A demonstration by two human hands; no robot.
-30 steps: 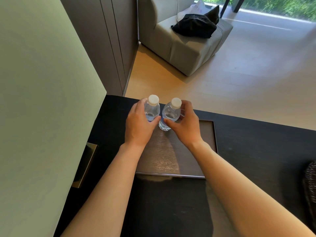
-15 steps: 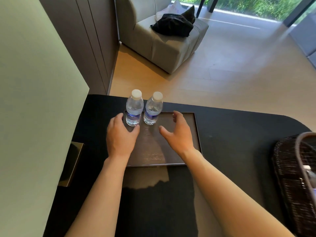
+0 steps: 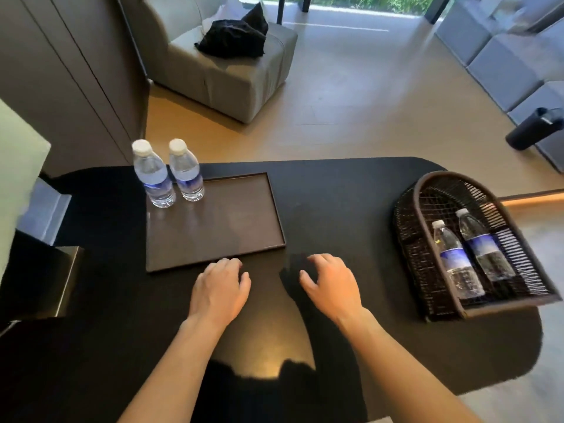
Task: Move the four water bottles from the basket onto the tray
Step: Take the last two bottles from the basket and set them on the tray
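Observation:
Two clear water bottles with white caps stand upright side by side in the far left corner of the brown tray (image 3: pixel 232 227): the left bottle (image 3: pixel 152 175) and the right bottle (image 3: pixel 185 170). A dark wicker basket (image 3: pixel 427 257) with an arched handle sits at the table's right end. Two more bottles lie in it, one (image 3: pixel 454 261) to the left of the other (image 3: pixel 485 248). My left hand (image 3: pixel 221 288) hovers just in front of the tray's near edge, fingers loosely spread and holding nothing. My right hand (image 3: pixel 331 283) is beside it, between tray and basket, also open.
The black table (image 3: pixel 335 203) has a rounded right end. A brass-coloured box (image 3: pixel 65 279) sits at its left edge by the wall. Beyond the table are a grey armchair (image 3: pixel 219 62) with a black cloth, a wooden floor and a dark flask (image 3: pixel 531 132).
Both hands let go of the two bottles on the tray and pulled back toward me and to the right. The view swung right, so the basket with two bottles is now fully visible.

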